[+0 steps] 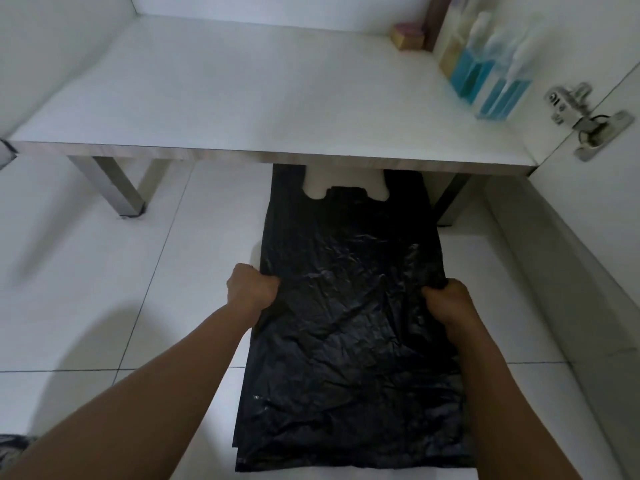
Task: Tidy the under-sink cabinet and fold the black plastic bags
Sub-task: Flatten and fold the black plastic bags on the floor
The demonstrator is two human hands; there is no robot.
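A black plastic bag (349, 323) lies flat and wrinkled on the white floor tiles, its two handles pointing away from me under the cabinet's front edge. My left hand (251, 287) is closed on the bag's left edge at about mid-length. My right hand (446, 299) is closed on the right edge, level with the left. The cabinet floor (242, 91) is a white shelf above the bag's handles.
Bottles with blue liquid (491, 88) stand at the shelf's right side, with a small box (408, 38) behind them. A metal door hinge (585, 116) sits on the right wall. A cabinet leg (117, 185) stands left. Another dark bag (14, 448) shows bottom left.
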